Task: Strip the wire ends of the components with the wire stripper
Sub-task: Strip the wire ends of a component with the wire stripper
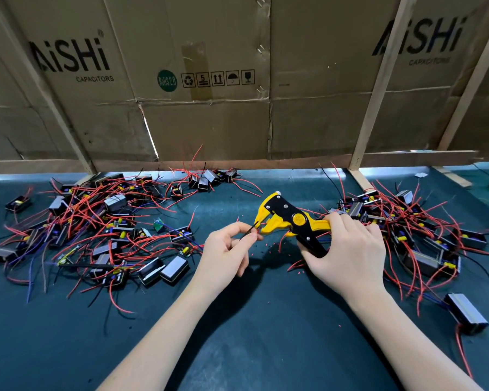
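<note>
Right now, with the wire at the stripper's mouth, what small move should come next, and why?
Probably squeeze the handles. The left hand pinches a thin black wire whose end sits at the open mouth of the yellow wire stripper, and the right hand already grips its handles. Closing them should cut and pull off the insulation, like the red bits scattered below.

Hidden / cut off

Right hand (347,249) covers the stripper (290,218) handles. Black wire (250,227) tip lost inside its head. Both forearms cut by bottom edge.

Dark green table (237,348) carries two heaps of wired components (96,230), (407,235).
</note>
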